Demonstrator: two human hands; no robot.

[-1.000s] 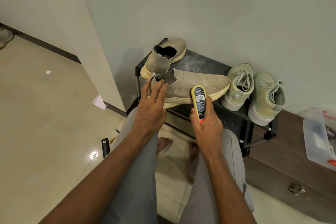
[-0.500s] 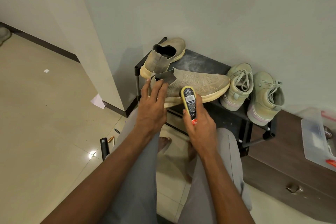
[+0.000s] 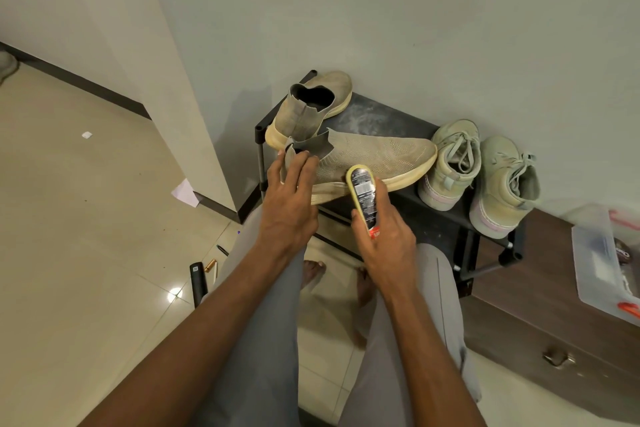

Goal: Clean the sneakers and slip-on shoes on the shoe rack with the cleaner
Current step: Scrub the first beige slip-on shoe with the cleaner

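Note:
A beige slip-on shoe lies sideways across the front of the black shoe rack. My left hand rests on its heel with straight fingers, steadying it. My right hand grips a yellow cleaner bottle, whose tip presses against the shoe's pale sole near the middle. The second slip-on stands behind, at the rack's left end. Two pale green lace-up sneakers stand at the rack's right end.
A dark wooden cabinet with a clear plastic box on top stands to the right of the rack. On the tiled floor at the left lie a black stick-shaped object, small pens and paper scraps. My knees and bare feet are below the rack.
My right hand slid the cleaner bottle leftward along the shoe's sole, then slightly back to the right. My left hand stayed on the heel.

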